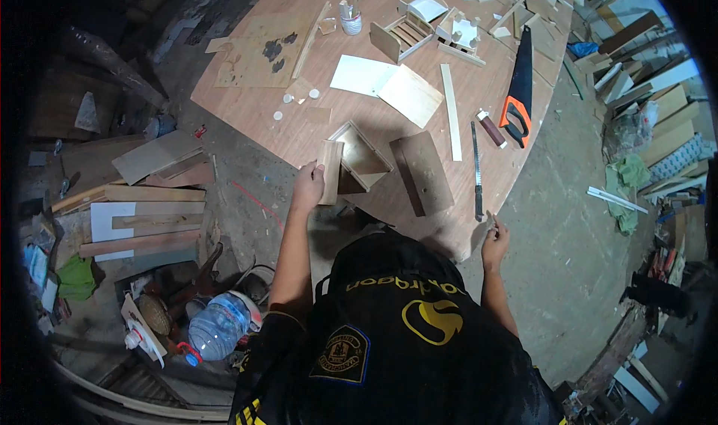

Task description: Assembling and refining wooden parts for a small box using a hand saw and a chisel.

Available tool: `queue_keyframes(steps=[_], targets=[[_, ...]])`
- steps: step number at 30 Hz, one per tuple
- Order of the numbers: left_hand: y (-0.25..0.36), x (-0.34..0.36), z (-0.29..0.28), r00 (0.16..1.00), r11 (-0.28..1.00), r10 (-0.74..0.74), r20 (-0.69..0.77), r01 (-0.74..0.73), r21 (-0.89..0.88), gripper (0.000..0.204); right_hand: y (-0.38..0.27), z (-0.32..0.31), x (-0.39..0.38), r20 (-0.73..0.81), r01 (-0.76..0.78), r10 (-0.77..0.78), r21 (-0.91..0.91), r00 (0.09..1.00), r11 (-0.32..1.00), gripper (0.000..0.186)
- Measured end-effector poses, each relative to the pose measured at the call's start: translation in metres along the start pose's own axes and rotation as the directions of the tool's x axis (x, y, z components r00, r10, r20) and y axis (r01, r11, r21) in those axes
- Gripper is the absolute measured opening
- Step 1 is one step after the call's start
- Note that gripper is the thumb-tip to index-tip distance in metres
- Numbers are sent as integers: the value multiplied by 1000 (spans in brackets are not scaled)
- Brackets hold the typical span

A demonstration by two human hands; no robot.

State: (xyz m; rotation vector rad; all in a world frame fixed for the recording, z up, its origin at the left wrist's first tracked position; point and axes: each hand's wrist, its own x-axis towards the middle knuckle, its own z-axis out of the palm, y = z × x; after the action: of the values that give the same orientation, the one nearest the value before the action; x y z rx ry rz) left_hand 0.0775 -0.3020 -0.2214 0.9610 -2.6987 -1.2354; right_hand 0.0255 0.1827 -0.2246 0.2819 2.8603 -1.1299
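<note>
My left hand (pixel 310 187) grips the edge of a small light-brown wooden board (pixel 330 173), thumb on its face. Right beside that board, an open wooden box (pixel 363 154) with thin walls rests at the table's near edge. Farther right lies a flat brown panel (pixel 421 173) with small holes. My right hand (pixel 494 244) is closed at the table's near right corner, its fingers pinched on a small greyish piece whose kind I cannot make out. Just ahead of it lies a narrow serrated blade (pixel 477 172) with a dark handle.
On the wooden table (pixel 284 129) lie a handsaw (pixel 517 96) with an orange handle, a brown bottle (pixel 491 129), a pale strip (pixel 451 111) and an open booklet (pixel 389 84). Small wooden assemblies (pixel 411 32) stand farther back. A water jug (pixel 218 326) and boards crowd the floor at left.
</note>
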Motion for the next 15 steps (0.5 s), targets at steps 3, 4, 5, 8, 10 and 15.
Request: queue_keyframes(steps=[3, 4, 5, 8, 10, 15], targets=[[21, -13, 2, 968, 989, 146, -205, -141, 42, 33, 17, -3, 15, -55, 15, -14, 17, 998, 1000, 35], [29, -16, 1, 992, 998, 66, -108, -64, 23, 33, 25, -3, 23, -82, -2, 2, 0, 997, 1000, 33], [36, -21, 0, 999, 999, -41, 18, 40, 13, 34, 35, -5, 27, -128, 19, -22, -25, 992, 1000, 32], [53, -25, -1, 997, 992, -83, -2, 82, -94, 31, 65, -2, 55, -190, -65, 67, 17, 979, 998, 28], [57, -26, -2, 994, 985, -109, -18, 105, -139, 28, 78, -3, 66, -226, -73, 88, 73, 970, 995, 28], [49, -13, -11, 984, 974, -175, 39, 179, -138, 28, 81, -17, 73, -331, -178, 208, 120, 920, 977, 28]])
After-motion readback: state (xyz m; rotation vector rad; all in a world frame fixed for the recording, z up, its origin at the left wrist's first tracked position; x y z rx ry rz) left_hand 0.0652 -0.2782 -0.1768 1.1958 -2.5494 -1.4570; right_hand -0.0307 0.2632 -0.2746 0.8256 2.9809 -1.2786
